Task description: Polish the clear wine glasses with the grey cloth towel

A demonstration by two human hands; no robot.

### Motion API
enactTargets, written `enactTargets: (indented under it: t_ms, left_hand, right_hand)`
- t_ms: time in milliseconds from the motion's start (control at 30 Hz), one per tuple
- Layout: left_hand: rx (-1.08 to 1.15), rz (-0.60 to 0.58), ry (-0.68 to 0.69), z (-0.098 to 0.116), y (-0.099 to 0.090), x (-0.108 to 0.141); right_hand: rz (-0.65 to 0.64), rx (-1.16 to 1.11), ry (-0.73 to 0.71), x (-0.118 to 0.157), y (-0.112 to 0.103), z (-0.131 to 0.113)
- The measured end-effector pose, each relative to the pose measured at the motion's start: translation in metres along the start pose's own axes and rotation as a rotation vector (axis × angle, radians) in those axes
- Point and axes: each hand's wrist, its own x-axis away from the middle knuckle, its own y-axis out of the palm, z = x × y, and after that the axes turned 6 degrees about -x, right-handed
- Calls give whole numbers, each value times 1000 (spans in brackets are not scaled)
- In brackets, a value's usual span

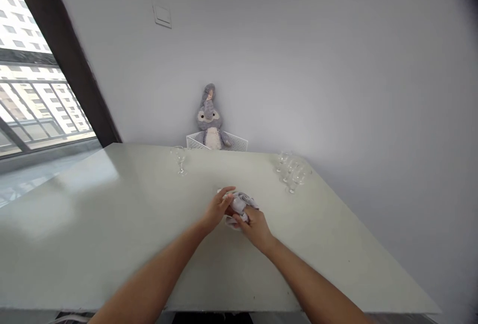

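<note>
Over the middle of the table, my left hand (218,208) is closed around a stemmed glass (218,190). Only a small clear part of that glass shows beyond the fingers, and the hand and cloth hide the rest. My right hand (258,225) grips a crumpled light grey cloth (242,199) and presses it against the glass. Both hands are close together, with the cloth between them and a fold hanging below.
A single stemmed glass (180,161) stands at the back left of the pale table (149,244). Several more glasses (292,170) cluster at the back right. Behind the table's far edge, a grey plush toy (212,125) sits in a white basket (239,143) against the wall.
</note>
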Motion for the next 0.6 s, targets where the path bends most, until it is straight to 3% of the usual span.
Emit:
enactTargets:
  t_ms: [67, 233, 333, 467, 533, 600]
  left_hand:
    - [18, -49, -19, 2, 1, 1]
    - [49, -29, 90, 6, 1, 1]
    - [63, 16, 41, 3, -2, -2]
    - [-68, 11, -61, -2, -2, -5]
    - [-290, 109, -25, -2, -3, -4]
    - [-600, 260, 126, 1, -7, -2]
  right_hand:
    - [49, -11, 11, 0, -1, -1]
    - [50, -431, 180, -8, -11, -5]
    - [-28, -201, 99, -5, -7, -4]
    - [42, 379, -194, 1, -4, -1]
    - [85, 463, -178, -1, -9, -3]
    - [132, 400, -71, -5, -16, -8]
